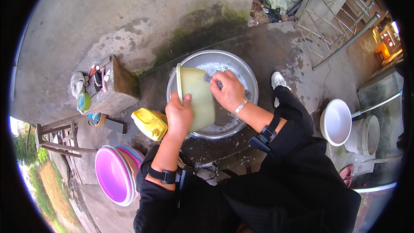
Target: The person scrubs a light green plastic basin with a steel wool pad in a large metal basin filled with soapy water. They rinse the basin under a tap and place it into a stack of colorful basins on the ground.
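A pale yellow-green plastic bucket (199,103) is tilted on its side over a wide metal basin (247,68). My left hand (179,113) grips it near the rim, thumb on the outer wall. Pinched in the fingers of my right hand (229,90) is a dark grey scouring pad (207,77), which appears to touch the bucket's outer wall. Suds and water (223,116) lie in the basin below. Another grey mesh scrubber (248,94) shows by the basin's right side, partly behind my right wrist. The bucket's inside is turned away and hidden.
A yellow jug (149,123) stands left of the basin. Stacked plastic basins (113,174) lean at lower left, near a wooden bench (61,136). A concrete block (124,87) holds small items against the wall. At right are a white basin (336,122), a bucket (368,136) and a metal rack (336,26).
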Demonstrator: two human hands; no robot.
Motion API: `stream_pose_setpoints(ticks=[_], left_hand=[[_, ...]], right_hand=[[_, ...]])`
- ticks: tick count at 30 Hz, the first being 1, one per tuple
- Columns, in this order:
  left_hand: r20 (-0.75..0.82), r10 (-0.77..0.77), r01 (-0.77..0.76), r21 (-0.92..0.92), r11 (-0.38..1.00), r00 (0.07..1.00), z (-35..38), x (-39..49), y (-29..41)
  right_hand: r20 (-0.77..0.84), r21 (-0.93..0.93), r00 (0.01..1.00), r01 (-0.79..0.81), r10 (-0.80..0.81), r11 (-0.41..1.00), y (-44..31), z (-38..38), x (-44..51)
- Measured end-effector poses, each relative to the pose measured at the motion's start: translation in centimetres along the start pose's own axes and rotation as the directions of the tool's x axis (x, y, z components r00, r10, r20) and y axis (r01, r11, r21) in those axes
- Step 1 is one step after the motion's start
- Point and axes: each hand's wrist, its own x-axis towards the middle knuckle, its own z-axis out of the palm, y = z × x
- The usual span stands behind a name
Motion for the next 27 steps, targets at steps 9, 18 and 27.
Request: stream_pose_setpoints(ticks=[9,18,27], left_hand=[[0.114,0.03,-0.025,-0.052,0.998,0.993,0.5,-0.7,0.7],[0.434,-0.05,0.06,-0.009,0.998,0.9,-0.3,-0.8,1.3],[0.671,-0.147,0.128,0.078,0.989,0.726,-4.0,-0.4,3.8]], right_hand=[[-0.007,-0.033,1.0,-0.015,0.014,0.999,-0.1,-1.3,1.5],[0.351,0.054,0.933,-0.105,0.08,0.993,4.9,-1.4,4.4],[0.671,0.323,0.688,0.065,-0.277,0.944,6.0,-2.3,4.4]])
